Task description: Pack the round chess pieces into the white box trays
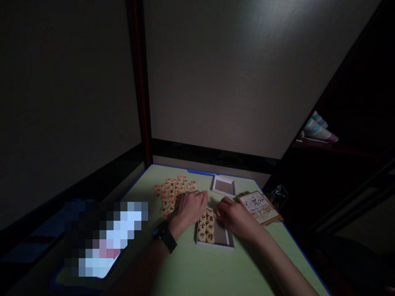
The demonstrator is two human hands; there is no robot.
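Round wooden Chinese chess pieces, marked in red and black, lie loosely grouped at the left. My left hand, with a dark watch on its wrist, is over the right edge of this group, fingers bent together; whatever they hold is hidden. A shallow open box holds black-marked pieces in two columns along its left side. Above the box's right side, my right hand is closed, with the pale edge of a chess piece showing at its fingertips.
Behind the box lies another shallow tray or lid. An illustrated Chinese chess box cover rests near the right edge of the green table. A bright, pixelated screen is at the left. Walls stand behind and left.
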